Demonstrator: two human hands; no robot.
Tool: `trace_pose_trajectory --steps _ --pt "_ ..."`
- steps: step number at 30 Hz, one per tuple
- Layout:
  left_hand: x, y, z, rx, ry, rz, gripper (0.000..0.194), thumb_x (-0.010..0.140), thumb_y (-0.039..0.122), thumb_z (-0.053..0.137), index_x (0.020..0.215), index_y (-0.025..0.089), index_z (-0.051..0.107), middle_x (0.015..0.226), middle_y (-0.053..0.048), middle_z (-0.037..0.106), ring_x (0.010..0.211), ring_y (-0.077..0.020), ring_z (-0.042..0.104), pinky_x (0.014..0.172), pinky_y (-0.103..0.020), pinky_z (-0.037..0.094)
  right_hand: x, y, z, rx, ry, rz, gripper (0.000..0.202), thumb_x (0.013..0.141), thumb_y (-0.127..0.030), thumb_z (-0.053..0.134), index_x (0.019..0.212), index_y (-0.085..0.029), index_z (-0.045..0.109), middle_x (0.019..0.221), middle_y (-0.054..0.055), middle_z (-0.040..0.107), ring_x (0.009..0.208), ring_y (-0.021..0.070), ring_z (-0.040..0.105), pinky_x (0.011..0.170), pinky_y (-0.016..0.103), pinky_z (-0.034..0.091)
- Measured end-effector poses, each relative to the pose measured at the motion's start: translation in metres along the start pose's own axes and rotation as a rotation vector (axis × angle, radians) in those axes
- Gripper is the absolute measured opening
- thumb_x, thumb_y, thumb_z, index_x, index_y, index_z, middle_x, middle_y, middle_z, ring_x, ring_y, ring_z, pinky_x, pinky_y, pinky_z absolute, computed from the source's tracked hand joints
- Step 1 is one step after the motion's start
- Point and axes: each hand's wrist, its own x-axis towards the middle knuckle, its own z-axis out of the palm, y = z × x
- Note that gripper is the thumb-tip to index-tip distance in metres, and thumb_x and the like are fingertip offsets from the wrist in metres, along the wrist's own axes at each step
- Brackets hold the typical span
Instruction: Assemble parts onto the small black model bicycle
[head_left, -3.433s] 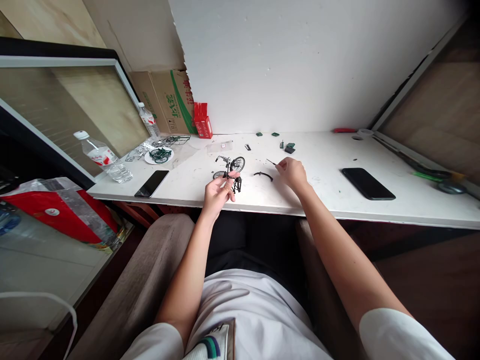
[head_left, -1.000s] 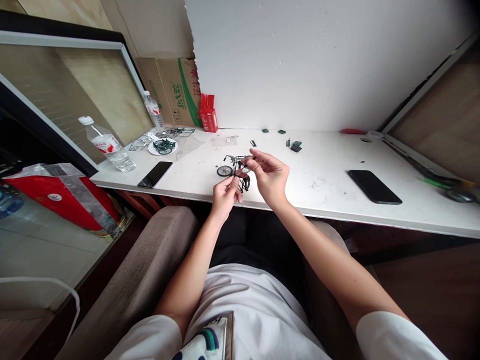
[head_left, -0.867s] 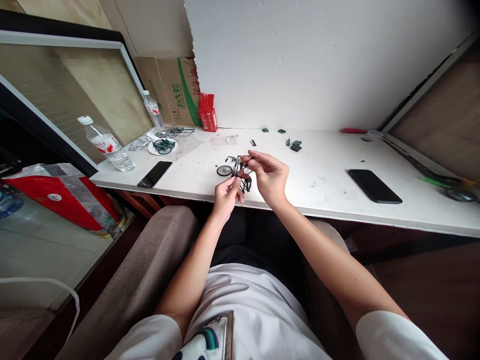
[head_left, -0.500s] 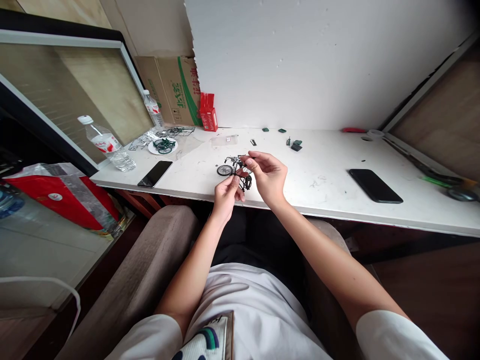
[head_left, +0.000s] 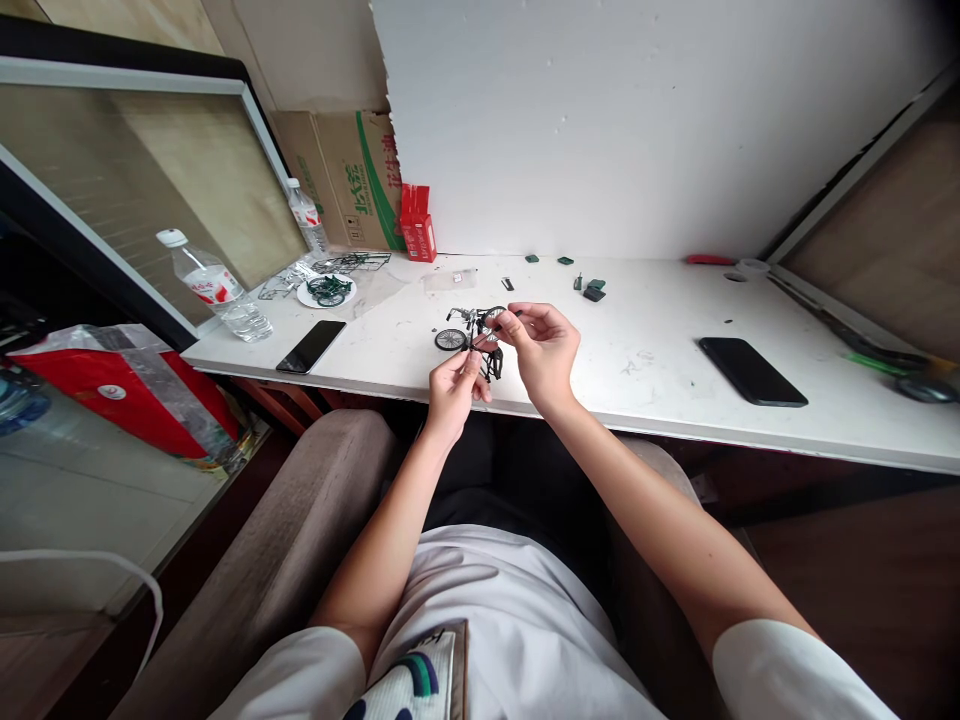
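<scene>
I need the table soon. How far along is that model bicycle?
Frame and both wheels look assembled on the model bicycle. The left hand holds it while the right hand works near the rear wheel. Small green parts lie unused on the table.

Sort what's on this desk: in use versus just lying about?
In use:
- small black model bicycle, gripped by left hand
- right hand, fingertips pinching at its top
- small green loose parts

Lying about:
- black phone
- second black phone
- clear plastic water bottle
- red carton
</scene>
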Motion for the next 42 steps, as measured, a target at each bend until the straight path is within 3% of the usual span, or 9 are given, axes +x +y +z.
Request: trace_pose_trajectory --steps 12,24,31,36,42 --pt "0.0017 0.001 -0.0049 0.053 0.011 0.059 0.055 0.097 0.061 0.071 0.122 0.014 0.078 0.056 0.003 0.059 0.051 -0.0103 0.056 0.054 -0.024 0.04 -0.0031 -0.0036 0.0017 0.002 -0.04 -0.006 0.046 0.083 -0.062 0.087 0.102 -0.022 0.074 0.095 0.007 0.083 0.092 0.0244 0.082 0.089 0.041 0.07" --pt "0.0014 0.0024 -0.0035 0.044 0.026 0.032 0.055 0.095 0.062 0.072 0.123 0.014 0.078 0.062 0.001 0.064 0.052 -0.0098 0.056 0.054 -0.024 0.04 -0.0029 0.0 0.0019 -0.006 -0.144 -0.03 0.053 0.092 -0.066 0.075 0.131 -0.03 0.078 0.122 0.007 0.08 0.113 0.0249 0.078 0.101 0.046 0.066" --pt "0.0006 0.0002 -0.0028 0.07 0.017 0.029 0.053 0.095 0.063 0.072 0.115 0.014 0.08 0.06 0.001 0.063 0.053 -0.0109 0.057 0.055 -0.024 0.041 -0.0015 0.0026 0.0 0.013 -0.097 -0.018 0.052 0.09 -0.066 0.077 0.123 -0.026 0.081 0.102 0.004 0.081 0.094 0.0214 0.078 0.09 0.044 0.07" --pt "0.0017 0.0002 -0.0032 0.063 0.035 0.034 0.053 0.093 0.063 0.073 0.112 0.014 0.079 0.061 0.001 0.064 0.052 -0.0104 0.056 0.054 -0.024 0.041 -0.002 0.0019 0.0011 0.008 -0.146 -0.034 0.049 0.093 -0.07 0.072 0.114 -0.026 0.079 0.105 0.007 0.082 0.1 0.0228 0.079 0.092 0.043 0.069" --pt "0.0038 0.0 -0.0053 0.053 0.019 0.023 0.052 0.094 0.061 0.074 0.116 0.014 0.079 0.073 -0.003 0.072 0.054 -0.0091 0.058 0.055 -0.022 0.043 -0.0001 -0.0011 0.0004 0.027 -0.19 -0.028 0.054 0.094 -0.074 0.068 0.118 -0.027 0.072 0.111 0.008 0.08 0.103 0.0221 0.078 0.094 0.042 0.067"
